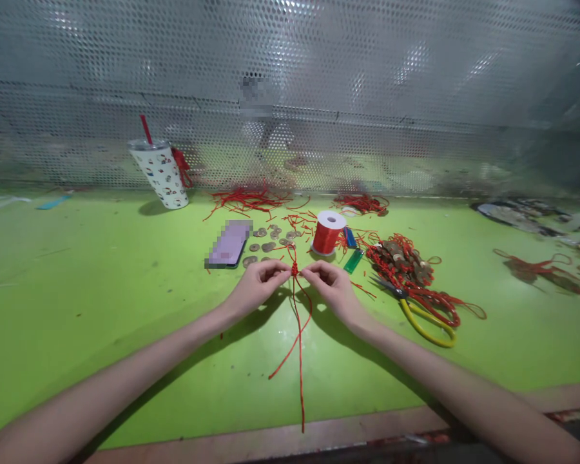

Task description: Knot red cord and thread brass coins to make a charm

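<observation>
A knotted red cord (294,269) hangs between my two hands, just above the green table. My left hand (260,282) pinches it from the left with thumb and forefinger. From the other side, my right hand (332,287) pinches at the same knot, its fingertips pressed together. Two loose cord ends trail down toward me and cross, one straighter and longer. Several round coins with holes (269,247) lie just beyond my left hand. A spool of red cord (327,233) stands upright behind my right hand.
Scissors with yellow and red handles (428,316) lie at right beside a heap of corded coins (403,261). Green (354,261) and blue (350,238) lighters lie by the spool. A phone (229,243) and patterned tumbler (160,174) are left. A perforated metal panel (290,142) rises behind.
</observation>
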A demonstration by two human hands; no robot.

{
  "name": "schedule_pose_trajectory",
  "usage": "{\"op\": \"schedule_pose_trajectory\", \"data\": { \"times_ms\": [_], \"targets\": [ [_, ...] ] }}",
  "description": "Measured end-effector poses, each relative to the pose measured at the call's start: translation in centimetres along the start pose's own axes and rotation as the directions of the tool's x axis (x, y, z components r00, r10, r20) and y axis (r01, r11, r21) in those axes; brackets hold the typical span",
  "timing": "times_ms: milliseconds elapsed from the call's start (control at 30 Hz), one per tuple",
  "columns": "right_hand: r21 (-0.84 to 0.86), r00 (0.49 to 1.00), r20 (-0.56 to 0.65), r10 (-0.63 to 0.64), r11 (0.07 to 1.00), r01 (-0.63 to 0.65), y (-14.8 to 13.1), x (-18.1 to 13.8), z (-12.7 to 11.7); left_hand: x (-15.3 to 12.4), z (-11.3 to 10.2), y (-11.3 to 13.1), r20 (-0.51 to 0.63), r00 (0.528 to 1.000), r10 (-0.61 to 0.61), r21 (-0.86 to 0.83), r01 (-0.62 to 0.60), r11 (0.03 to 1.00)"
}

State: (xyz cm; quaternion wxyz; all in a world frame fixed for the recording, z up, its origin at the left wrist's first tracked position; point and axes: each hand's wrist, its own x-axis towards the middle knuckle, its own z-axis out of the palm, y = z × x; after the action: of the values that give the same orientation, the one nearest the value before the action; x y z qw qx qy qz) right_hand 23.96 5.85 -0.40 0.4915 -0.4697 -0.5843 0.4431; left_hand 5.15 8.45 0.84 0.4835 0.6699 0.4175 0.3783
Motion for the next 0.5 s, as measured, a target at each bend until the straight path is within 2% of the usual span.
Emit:
{"op": "schedule_pose_trajectory", "data": {
  "times_ms": [167, 300, 500],
  "targets": [
    [-0.032, 0.999, 0.031, -0.006, 0.999, 0.007, -0.06, -0.17, 0.01, 0.05, 0.01, -0.1, 0.007, 1.0, -0.027, -0.013, 0.027, 1.0],
    [-0.113, 0.998, -0.014, -0.055, 0.992, 0.053, -0.2, -0.06, -0.16, 0.24, -0.02, -0.04, 0.017, 1.0, -0.021, -0.02, 0.021, 1.0],
    [-0.113, 0.998, -0.035, -0.057, 0.992, 0.052, -0.31, 0.2, -0.32, 0.3, 0.07, 0.0, -0.012, 0.999, -0.036, -0.027, 0.036, 0.999]
  ]
}}
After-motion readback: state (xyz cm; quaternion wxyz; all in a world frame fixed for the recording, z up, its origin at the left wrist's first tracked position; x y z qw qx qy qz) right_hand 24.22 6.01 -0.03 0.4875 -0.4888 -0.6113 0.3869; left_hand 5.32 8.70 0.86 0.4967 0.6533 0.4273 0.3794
